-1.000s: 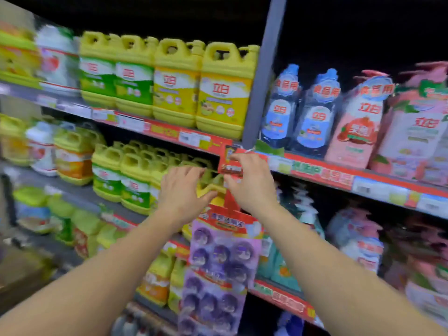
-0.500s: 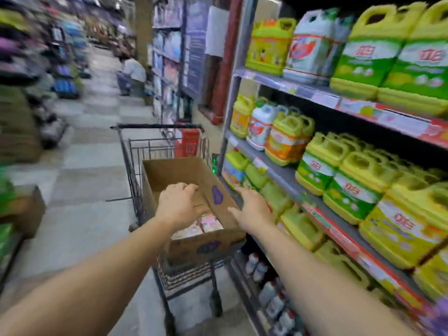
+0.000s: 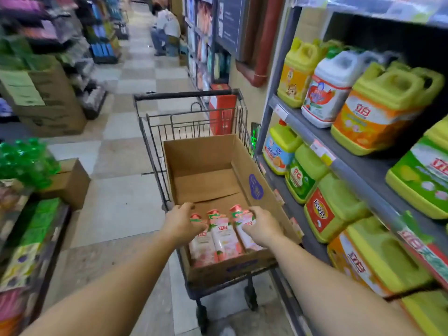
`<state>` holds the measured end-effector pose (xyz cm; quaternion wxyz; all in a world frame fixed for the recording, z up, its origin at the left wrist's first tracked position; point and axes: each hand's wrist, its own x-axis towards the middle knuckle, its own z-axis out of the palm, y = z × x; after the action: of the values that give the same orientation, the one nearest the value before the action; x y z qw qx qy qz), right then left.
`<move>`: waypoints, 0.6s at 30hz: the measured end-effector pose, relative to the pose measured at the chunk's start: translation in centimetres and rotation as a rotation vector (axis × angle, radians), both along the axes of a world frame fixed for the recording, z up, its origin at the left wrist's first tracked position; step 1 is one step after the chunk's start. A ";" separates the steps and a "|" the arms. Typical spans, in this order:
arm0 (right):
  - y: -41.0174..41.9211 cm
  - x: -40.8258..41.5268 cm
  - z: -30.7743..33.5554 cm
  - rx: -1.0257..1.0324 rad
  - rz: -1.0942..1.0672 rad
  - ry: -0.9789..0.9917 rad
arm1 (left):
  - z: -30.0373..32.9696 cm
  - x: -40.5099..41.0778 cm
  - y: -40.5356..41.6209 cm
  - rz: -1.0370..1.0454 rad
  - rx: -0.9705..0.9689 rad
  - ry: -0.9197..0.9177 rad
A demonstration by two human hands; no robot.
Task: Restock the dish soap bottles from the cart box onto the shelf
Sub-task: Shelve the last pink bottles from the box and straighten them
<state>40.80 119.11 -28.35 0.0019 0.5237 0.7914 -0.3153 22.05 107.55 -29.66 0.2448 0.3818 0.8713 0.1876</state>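
The person is at the picking step: both hands reach into the cart box, where three pink dish soap bottles lie at the near end. The left hand has its fingers curled over the left bottle, the right hand over the right one; a firm hold I cannot tell. Next they must close, lift, and turn to the shelf.

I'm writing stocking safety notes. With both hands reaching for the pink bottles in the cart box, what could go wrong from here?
1. The left hand and right hand each reach onto the pink dish soap bottles lying packed together; taking several at once may mean a weak grip and a drop.
2. The brown cardboard box sits on a wheeled wire shopping cart; pulling might roll it.
3. The cart stands close to the grey shelf, so a swing could knock jugs.
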 end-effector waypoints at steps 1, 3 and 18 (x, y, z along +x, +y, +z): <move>1.2 -0.2 -1.0 -0.043 -0.009 -0.010 | -1.1 0.1 1.2 0.024 -0.035 -0.066; 3.6 -0.9 -2.8 -0.107 -0.012 -0.011 | -3.5 0.2 3.6 0.106 -0.077 -0.196; 6.1 -7.7 -17.3 -0.528 0.020 -0.131 | -20.1 3.6 7.1 1.009 -0.355 -0.638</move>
<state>33.10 125.21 -45.67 0.1928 0.5163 0.6852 -0.4761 25.67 114.64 -49.78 0.4340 -0.1984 0.8462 0.2371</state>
